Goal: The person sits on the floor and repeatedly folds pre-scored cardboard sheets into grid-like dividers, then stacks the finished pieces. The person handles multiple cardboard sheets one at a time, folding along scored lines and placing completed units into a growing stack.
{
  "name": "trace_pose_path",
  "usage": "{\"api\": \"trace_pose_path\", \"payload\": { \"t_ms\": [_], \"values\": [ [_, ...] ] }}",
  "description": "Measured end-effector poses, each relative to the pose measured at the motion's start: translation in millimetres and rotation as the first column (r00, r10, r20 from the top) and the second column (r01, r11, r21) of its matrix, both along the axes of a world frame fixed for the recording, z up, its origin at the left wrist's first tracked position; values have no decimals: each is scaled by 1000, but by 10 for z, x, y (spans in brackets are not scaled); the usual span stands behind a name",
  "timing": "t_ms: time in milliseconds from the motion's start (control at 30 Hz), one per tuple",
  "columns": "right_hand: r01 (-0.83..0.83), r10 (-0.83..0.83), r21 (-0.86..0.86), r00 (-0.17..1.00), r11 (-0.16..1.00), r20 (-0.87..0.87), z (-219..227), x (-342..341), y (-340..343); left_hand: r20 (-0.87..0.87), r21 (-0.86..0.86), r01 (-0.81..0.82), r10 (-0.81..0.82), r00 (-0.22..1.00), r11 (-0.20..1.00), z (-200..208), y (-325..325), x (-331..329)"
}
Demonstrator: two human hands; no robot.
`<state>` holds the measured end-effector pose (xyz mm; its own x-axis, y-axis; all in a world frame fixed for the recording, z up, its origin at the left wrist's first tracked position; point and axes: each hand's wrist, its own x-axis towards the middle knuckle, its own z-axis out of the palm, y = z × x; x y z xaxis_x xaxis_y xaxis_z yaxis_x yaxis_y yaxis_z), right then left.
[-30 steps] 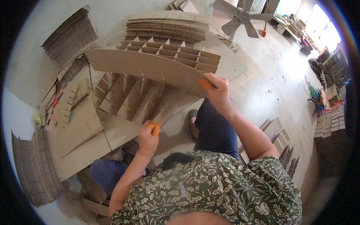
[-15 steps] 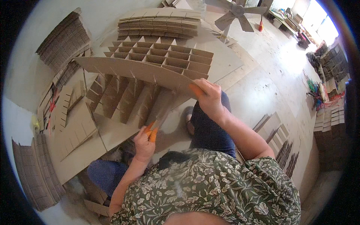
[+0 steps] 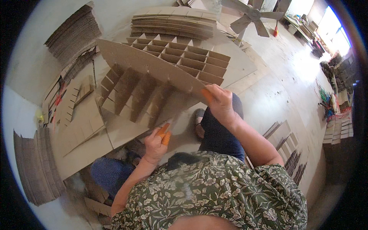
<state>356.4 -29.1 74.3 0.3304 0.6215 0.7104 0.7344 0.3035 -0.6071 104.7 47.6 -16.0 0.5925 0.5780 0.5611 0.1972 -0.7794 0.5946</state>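
My right hand, with orange covers on its fingertips, is closed on the right end of a long cardboard strip. The strip stands on edge and slants up to the far left. Beneath it, several slotted cardboard dividers run toward me, their near ends loose. My left hand, also with orange finger covers, pinches the near end of a blurred cardboard divider at the right of this row. Just behind the long strip lies an assembled cardboard grid with open square cells.
A flat stack of cardboard sheets lies behind the grid. Loose slotted pieces rest on the board at the left. More stacks lean at the wall. A fan stands at the back, and cardboard pieces lie on the right.
The long strip has tilted, its far left end now higher, and more of the dividers shows beneath it. The whole view has shifted slightly. Both hands keep their grips.
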Motion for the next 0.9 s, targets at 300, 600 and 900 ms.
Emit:
{"api": "trace_pose_path", "payload": {
  "t_ms": [300,600,900],
  "values": [
    [43,-44,-64,999,997,-18,27,89,11,-24,-106,-12,10,1000,994,104,-36,-6],
    [17,-19,-67,999,998,-33,122,91,71,-111,-223,88,-115,987,971,419,0,-133],
    [12,-19,-144,999,989,-42,165,208,74,106,395,-220,194,975,892,1557,1464,-249]
  ]
}}
